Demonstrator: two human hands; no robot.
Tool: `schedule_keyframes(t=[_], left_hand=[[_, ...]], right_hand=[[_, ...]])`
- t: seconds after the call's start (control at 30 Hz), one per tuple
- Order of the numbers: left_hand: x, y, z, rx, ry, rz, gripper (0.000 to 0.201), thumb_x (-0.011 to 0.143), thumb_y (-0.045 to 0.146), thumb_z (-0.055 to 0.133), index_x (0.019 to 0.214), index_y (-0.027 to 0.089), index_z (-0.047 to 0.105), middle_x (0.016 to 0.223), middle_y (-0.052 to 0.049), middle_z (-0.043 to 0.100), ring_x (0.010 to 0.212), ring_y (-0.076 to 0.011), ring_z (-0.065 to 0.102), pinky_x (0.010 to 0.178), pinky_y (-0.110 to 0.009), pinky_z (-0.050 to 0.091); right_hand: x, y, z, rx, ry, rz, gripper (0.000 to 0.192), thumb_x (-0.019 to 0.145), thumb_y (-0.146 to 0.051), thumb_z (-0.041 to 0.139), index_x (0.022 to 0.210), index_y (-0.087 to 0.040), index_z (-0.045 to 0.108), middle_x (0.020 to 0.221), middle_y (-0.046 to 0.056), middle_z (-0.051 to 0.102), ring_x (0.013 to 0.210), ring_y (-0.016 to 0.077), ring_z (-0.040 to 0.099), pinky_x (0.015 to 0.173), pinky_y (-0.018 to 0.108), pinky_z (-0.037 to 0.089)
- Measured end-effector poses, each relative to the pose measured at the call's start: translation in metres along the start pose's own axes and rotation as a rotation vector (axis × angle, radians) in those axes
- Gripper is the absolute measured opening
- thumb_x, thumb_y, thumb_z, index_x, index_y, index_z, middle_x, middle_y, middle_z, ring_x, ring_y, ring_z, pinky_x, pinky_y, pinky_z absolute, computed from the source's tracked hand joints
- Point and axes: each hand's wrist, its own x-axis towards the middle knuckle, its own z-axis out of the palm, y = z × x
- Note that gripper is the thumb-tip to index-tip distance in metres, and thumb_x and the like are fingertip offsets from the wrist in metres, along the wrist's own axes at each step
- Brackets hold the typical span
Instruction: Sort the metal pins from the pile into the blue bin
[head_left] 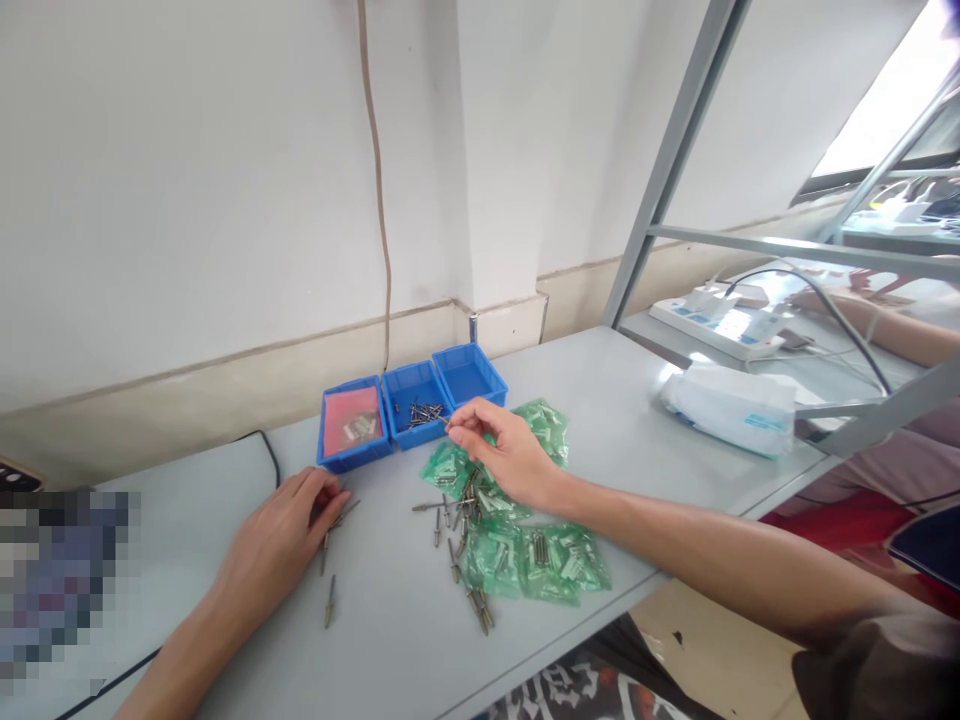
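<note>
My right hand [501, 452] hovers over the green plastic bags [529, 560], with thumb and forefinger pinched on a small metal pin next to the middle blue bin [417, 405], which holds several pins. My left hand [281, 535] rests on the table, its fingertips touching a few loose pins [330, 540]. Another pin [329, 601] lies near that wrist. More pins [457, 530] are scattered between the hands, over and beside the bags.
Three blue bins sit in a row by the wall: the left one [351, 426] holds a pink card, the right one [469, 375] looks empty. A white packet [731, 405], a power strip [720, 325] and a grey metal frame [795, 245] are at right. Another person's forearm [900, 335] lies beyond.
</note>
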Motion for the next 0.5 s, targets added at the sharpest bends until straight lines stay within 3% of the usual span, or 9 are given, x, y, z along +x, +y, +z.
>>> schedule_keyframes(t=[0.13,0.27,0.5], left_hand=[[0.0001,0.0011,-0.0002,0.004,-0.002,0.017,0.038,0.107,0.061,0.042,0.099,0.027,0.057,0.099,-0.002,0.067,0.091,-0.0241,0.065,0.075,-0.033,0.046],[0.0003,0.0014,-0.0006,0.012,-0.012,0.006,0.039,0.108,0.061,0.040,0.099,0.027,0.057,0.100,-0.003,0.067,0.090,-0.0241,0.065,0.073,-0.033,0.046],[0.0007,-0.0009,0.0002,0.012,-0.003,0.034,0.039,0.108,0.060,0.040,0.101,0.027,0.059,0.101,-0.003,0.068,0.091,-0.0248,0.065,0.072,-0.033,0.046]], right_hand=[[0.0001,-0.0020,-0.0008,-0.051,0.043,-0.042,0.011,0.099,-0.033,0.075,0.098,-0.023,0.070,0.093,0.001,0.070,0.085,0.0179,0.065,0.081,0.032,0.053],[-0.0007,-0.0034,-0.0004,-0.046,0.013,-0.041,0.013,0.097,-0.033,0.078,0.095,-0.022,0.071,0.092,0.002,0.072,0.083,0.0177,0.065,0.079,0.031,0.052],[-0.0022,0.0013,0.0007,0.011,-0.051,-0.002,0.027,0.109,-0.045,0.057,0.103,-0.023,0.070,0.103,0.004,0.074,0.071,0.0155,0.059,0.068,0.031,0.051]])
